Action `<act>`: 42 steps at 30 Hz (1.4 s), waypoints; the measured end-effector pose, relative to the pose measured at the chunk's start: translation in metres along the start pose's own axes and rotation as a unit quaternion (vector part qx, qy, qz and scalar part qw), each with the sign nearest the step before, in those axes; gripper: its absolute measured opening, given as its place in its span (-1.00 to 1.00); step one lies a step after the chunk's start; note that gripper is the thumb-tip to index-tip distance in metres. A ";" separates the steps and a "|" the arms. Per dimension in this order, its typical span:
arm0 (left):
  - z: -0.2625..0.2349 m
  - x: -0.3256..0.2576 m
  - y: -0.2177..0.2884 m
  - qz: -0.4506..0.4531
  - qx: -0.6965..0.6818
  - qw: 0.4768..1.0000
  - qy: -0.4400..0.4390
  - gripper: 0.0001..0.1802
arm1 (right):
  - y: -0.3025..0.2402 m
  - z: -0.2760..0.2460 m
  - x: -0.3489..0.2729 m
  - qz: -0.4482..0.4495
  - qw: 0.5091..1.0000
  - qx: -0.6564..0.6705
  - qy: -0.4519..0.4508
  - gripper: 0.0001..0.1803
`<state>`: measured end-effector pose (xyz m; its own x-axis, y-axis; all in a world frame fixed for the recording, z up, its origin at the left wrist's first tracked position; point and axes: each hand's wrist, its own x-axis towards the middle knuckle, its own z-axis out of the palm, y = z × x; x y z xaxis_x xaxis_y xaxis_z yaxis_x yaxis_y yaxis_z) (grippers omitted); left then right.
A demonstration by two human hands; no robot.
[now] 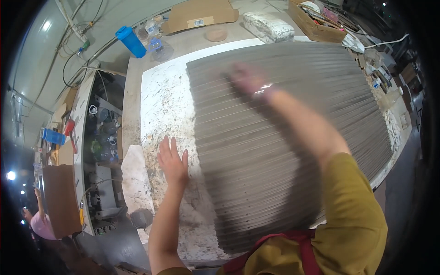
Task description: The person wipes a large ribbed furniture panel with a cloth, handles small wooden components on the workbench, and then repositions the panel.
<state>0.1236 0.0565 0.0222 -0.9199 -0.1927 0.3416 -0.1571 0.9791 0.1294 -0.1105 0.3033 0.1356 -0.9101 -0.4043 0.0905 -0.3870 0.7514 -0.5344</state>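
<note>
A wide tabletop of pale, dusty material runs under everything, its left edge dropping to a cluttered shelf below. On it lies a white speckled stone slab, flat and mottled with brown and grey flecks; a broad bare strip of it shows along the left side. Covering most of the slab is a large grey ribbed panel, its surface cut into many thin parallel ridges that fan across from left to right, with a row of small holes near its lower left. The panel's left edge ends just beside the left hand, and its right edge runs close to the slab's right rim.

The right hand is blurred, stretched far out over the upper left part of the panel; whether it presses the ridges or grips anything cannot be told. The left hand lies flat with fingers spread on the bare slab, holding nothing.

Beyond the slab stand a flat brown cardboard box, a white crumpled cloth bundle and a blue plastic cylinder.
</note>
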 end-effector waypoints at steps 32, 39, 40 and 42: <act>0.004 0.004 -0.001 -0.017 -0.054 0.998 -0.015 -0.42 | -0.066 0.104 0.015 -0.185 0.978 0.078 0.063 -0.69; 0.004 0.011 0.009 -0.012 -0.049 0.998 -0.024 -0.43 | -0.049 0.072 0.011 -0.120 0.989 -0.070 0.056 -0.82; 0.006 0.019 0.023 0.000 -0.065 0.998 -0.028 -0.43 | -0.024 0.111 0.036 -0.150 0.972 -0.067 0.166 -0.77; 0.003 0.015 0.011 -0.004 -0.064 0.998 -0.029 -0.44 | -0.075 0.101 0.028 -0.183 0.983 -0.026 0.011 -0.75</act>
<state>0.1067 0.0650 0.0263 -0.9383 -0.1932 0.2869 -0.1212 0.9605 0.2504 -0.0923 0.1831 0.0933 -0.7108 -0.6421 0.2872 -0.6959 0.5828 -0.4195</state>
